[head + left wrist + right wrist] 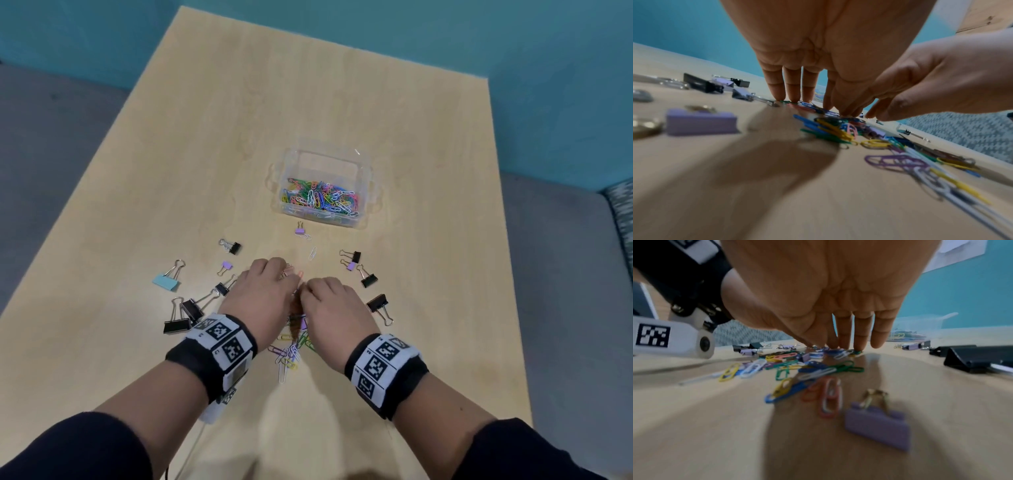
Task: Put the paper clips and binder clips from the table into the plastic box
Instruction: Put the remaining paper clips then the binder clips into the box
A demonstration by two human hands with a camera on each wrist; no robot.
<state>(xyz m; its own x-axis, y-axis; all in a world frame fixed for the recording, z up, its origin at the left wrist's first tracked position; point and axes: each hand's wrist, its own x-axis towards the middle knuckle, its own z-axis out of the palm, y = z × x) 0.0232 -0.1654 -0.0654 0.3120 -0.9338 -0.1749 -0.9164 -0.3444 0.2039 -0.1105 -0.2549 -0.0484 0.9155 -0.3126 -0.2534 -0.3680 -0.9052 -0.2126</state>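
Observation:
A clear plastic box (364,168) stands mid-table with several coloured paper clips (320,197) inside; its wall shows faintly in the right wrist view (920,322). Both hands are side by side near the front, palms down over a loose pile of paper clips (289,353) (838,128) (797,363). My left hand (274,279) has straight fingers (791,91) with the tips on the clips. My right hand (325,294) (920,91) touches the same pile with its fingers (859,334). Neither hand lifts anything. Binder clips lie around: light blue (166,281), black (376,303), purple (300,230) (877,423) (701,121).
A single white paper clip (312,253) lies between the hands and the box. More black binder clips sit left (178,323) and right (368,279) of the hands. The wooden table (308,102) ends at a blue wall behind and grey floor at the sides.

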